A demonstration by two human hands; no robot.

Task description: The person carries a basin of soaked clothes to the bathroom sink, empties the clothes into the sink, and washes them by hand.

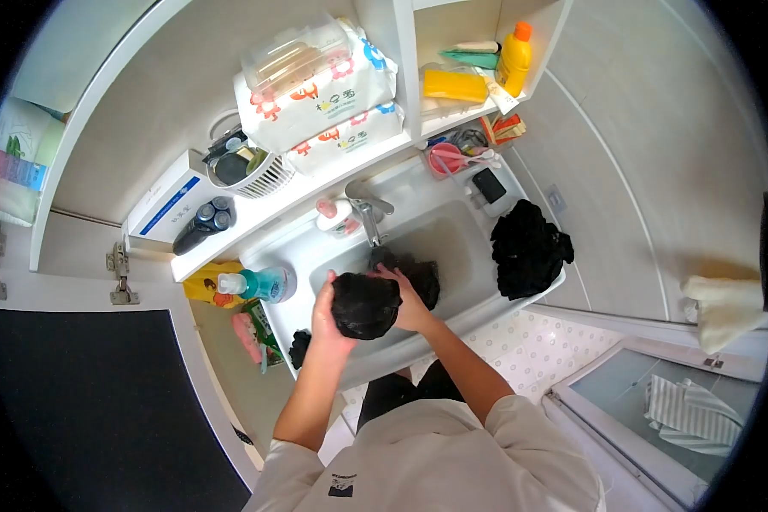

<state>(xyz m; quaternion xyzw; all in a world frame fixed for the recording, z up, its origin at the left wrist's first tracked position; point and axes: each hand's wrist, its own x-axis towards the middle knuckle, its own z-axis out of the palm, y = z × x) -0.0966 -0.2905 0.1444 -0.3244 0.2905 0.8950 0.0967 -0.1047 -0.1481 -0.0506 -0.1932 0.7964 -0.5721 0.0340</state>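
Observation:
A rounded black cloth bundle (365, 305) is held up over the near part of the white sink (474, 235). My left hand (326, 317) cups its left side, while my right hand (408, 300) presses against its right side. More dark cloth (424, 282) lies in the cloudy water below, partly hidden by my right hand. Above the basin stands a metal faucet (369, 213). On the right ledge rests a heap of black cloth (529, 252), and a small black cloth piece (299, 348) sits at the left corner.
Around the basin are a soap bottle (337, 218), a blue pump bottle (269, 284), a pink cup (445, 160) and a black bar (489, 185). The shelf above carries a shaver (203, 226), a white basket (263, 177) and wipes packs (316, 107). An open cabinet door (85, 401) is at left.

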